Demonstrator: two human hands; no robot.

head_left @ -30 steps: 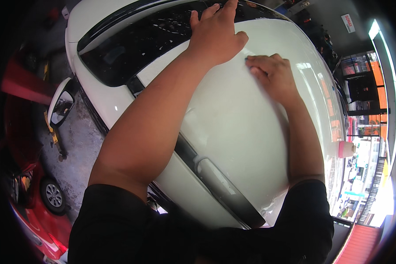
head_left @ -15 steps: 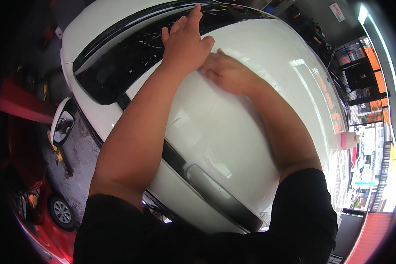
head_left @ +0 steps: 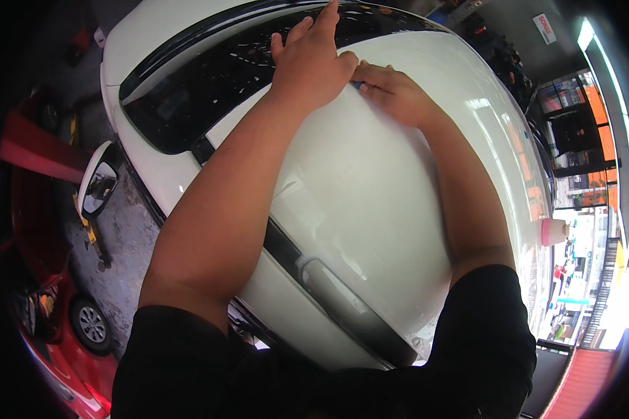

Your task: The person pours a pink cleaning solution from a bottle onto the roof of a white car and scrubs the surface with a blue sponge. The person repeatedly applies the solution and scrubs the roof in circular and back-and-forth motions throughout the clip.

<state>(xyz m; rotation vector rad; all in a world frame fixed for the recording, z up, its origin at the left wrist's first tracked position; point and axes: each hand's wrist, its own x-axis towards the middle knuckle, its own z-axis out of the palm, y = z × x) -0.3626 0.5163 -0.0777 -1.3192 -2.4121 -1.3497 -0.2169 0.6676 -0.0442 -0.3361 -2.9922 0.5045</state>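
White car (head_left: pixel 398 209), 2 hands flat on roof, bottle (head_left: pixel 553 231) nr edge

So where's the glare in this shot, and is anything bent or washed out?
Head view: soft glare streaks the white car roof near its right edge; the street opening at the right rim is overexposed; fisheye bends the roof and dark windscreen; the corners go black; both hands look sharp.
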